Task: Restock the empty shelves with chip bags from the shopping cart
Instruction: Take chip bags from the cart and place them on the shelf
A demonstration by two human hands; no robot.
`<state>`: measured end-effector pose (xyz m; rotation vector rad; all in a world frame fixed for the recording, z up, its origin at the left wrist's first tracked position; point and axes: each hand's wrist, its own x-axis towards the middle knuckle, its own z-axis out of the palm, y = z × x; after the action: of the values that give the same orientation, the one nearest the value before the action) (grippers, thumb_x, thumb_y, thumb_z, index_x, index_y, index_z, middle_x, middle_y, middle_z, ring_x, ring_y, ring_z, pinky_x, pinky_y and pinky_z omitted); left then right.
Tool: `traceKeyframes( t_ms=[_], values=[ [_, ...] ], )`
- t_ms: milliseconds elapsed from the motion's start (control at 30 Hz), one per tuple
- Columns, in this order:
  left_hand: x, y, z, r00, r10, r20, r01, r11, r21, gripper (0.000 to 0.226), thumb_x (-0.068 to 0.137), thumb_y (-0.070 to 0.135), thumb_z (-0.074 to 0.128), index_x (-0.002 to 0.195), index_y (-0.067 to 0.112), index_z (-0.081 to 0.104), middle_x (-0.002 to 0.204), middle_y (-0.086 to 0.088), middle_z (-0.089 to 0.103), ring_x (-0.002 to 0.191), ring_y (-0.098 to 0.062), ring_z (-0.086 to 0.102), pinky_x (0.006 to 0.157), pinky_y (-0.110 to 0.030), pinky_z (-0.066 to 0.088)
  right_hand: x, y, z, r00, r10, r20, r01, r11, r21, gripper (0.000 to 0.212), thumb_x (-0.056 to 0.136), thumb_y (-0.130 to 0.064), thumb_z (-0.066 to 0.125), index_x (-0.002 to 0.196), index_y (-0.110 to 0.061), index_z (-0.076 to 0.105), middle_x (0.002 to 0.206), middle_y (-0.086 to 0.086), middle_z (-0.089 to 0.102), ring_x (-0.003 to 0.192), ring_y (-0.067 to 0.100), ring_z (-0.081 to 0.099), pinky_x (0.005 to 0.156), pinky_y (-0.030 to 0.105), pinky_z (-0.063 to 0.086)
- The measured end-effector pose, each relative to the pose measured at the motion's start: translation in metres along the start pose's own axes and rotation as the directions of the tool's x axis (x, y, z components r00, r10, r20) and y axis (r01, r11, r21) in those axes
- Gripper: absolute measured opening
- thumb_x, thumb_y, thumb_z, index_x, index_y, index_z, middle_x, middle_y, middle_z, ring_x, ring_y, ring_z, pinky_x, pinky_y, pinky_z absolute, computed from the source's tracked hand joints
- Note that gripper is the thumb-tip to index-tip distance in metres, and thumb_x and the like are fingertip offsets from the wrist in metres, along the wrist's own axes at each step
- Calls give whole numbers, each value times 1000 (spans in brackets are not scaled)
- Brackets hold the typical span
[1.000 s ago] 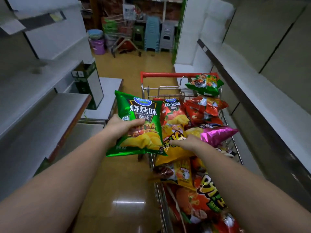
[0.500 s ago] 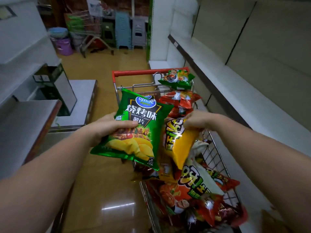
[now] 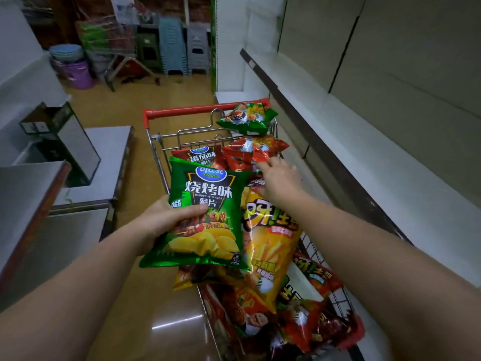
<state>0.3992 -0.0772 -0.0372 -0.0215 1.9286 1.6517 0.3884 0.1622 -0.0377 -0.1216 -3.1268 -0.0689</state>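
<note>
Fingers of the left hand (image 3: 166, 220) are curled round the lower edge of a green barbecue chip bag (image 3: 205, 214), thumb pressed on its face; the bag is held upright and clear of the shopping cart (image 3: 182, 113), over the cart's left rim. Fingers of the right hand (image 3: 278, 178) are spread and straight, holding nothing, tips reaching toward a red chip bag (image 3: 253, 152) near the handle end of the cart; whether they touch it cannot be told.

Assessment of the step in hand: a second bag is being selected while the first is held. To do it well, the right hand should take the red bag by a top or side seam rather than squeeze the middle, since the contents are brittle. A yellow fries bag (image 3: 270, 243) lies under the right forearm and should not be dragged out with it.

Both forearms are extended forward and low, the right reaching further in. Right-hand shelf (image 3: 364, 142) stands bare just beside the cart, the likely destination for both bags.
</note>
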Motion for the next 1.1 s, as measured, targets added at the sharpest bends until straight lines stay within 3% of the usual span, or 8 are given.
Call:
traceKeyframes(
  t_ms=[133, 233, 367, 500, 600, 700, 867, 1100],
  values=[
    [8, -5, 9, 999, 25, -25, -24, 999, 38, 82, 31, 34, 93, 104, 18, 59, 89, -8, 75, 76, -24, 72, 72, -34, 57, -21, 7, 16, 950, 198, -242, -141, 962, 235, 46, 98, -39, 38, 139, -18, 37, 144, 5, 38, 134, 23, 31, 105, 40, 25],
    [10, -2, 18, 999, 45, -28, -43, 998, 53, 55, 53, 24, 82, 103, 18, 58, 85, -6, 74, 68, -19, 71, 64, -31, 57, -48, 22, 5, 804, 466, -369, -209, 802, 559, 43, 97, -35, 40, 136, -17, 43, 143, 3, 40, 133, 19, 32, 107, 36, 20],
    [9, 2, 24, 999, 45, -24, -42, 994, 104, 94, 19, 47, 93, 101, 18, 57, 81, -4, 75, 65, -20, 71, 57, -27, 55, -112, 29, 18, 625, 773, -109, -330, 389, 860, 68, 92, -46, 49, 147, -16, 24, 153, 9, 26, 139, 26, 27, 112, 48, 26],
    [10, 1, 23, 1000, 18, 4, -18, 994, 109, 122, -6, 55, 86, 105, 16, 56, 77, -4, 75, 64, -21, 72, 53, -28, 56, -155, 0, 48, 659, 697, 282, -419, 30, 907, 100, 77, -56, 64, 150, -22, 4, 156, 8, 19, 140, 30, 26, 112, 50, 24],
    [10, 3, 24, 999, 20, 36, -25, 990, 137, 126, 5, 53, 90, 117, 12, 52, 83, -8, 75, 65, -23, 72, 55, -29, 56, -161, -26, 67, 727, 550, 410, -366, -194, 910, 116, 54, -58, 80, 146, -28, 14, 140, 3, 47, 127, 27, 47, 106, 53, 36],
    [8, 5, 27, 997, 32, 66, -45, 980, 195, 111, 23, 50, 90, 119, 11, 50, 94, -11, 72, 71, -24, 71, 67, -33, 55, -156, -37, 77, 710, 514, 481, -396, -273, 877, 93, 66, -33, 83, 139, -19, 26, 127, 2, 56, 117, 24, 54, 103, 44, 42],
    [7, 8, 27, 997, 47, 67, -62, 968, 245, 79, 45, 40, 79, 113, 14, 49, 102, -13, 69, 85, -30, 68, 89, -48, 52, -132, -31, 76, 650, 542, 533, -342, -417, 842, 80, 67, -36, 82, 132, -15, 42, 121, 3, 61, 109, 24, 59, 97, 40, 45],
    [-1, 10, 23, 990, 65, 125, -91, 971, 222, 66, 50, 36, 78, 109, 18, 55, 100, -10, 69, 80, -24, 68, 81, -40, 54, -122, -24, 68, 619, 563, 548, -355, -422, 834, 54, 67, -37, 82, 113, -15, 61, 106, 8, 70, 93, 28, 68, 90, 47, 52]
  ],
)
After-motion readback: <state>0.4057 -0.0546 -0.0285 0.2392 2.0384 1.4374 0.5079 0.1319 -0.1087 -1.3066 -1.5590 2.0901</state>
